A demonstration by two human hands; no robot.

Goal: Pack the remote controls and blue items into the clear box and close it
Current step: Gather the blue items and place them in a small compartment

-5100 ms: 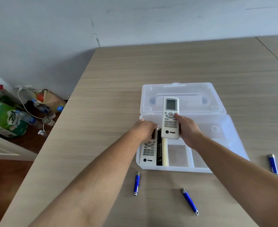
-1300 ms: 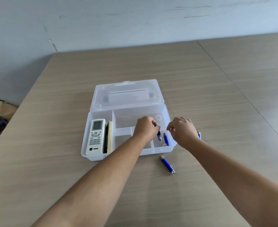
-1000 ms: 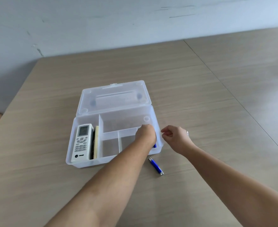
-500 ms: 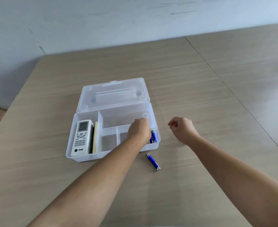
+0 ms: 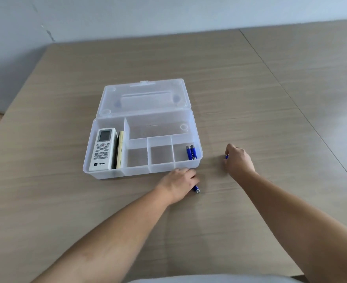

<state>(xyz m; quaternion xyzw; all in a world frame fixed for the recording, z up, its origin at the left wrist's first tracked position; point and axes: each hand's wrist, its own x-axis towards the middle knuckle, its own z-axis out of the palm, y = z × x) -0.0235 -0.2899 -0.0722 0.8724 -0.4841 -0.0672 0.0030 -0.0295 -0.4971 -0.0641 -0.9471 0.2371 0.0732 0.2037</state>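
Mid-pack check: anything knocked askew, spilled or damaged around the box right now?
Nothing stands out. The clear box sits flat with its lid laid fully open. The remote lies neatly in the left compartment, and two blue items lie side by side in the right one. Each hand, left and right, covers another blue item outside the box.

Both forearms are bare, and a pale grey garment, perhaps a shirt (image 5: 209, 279), shows below.
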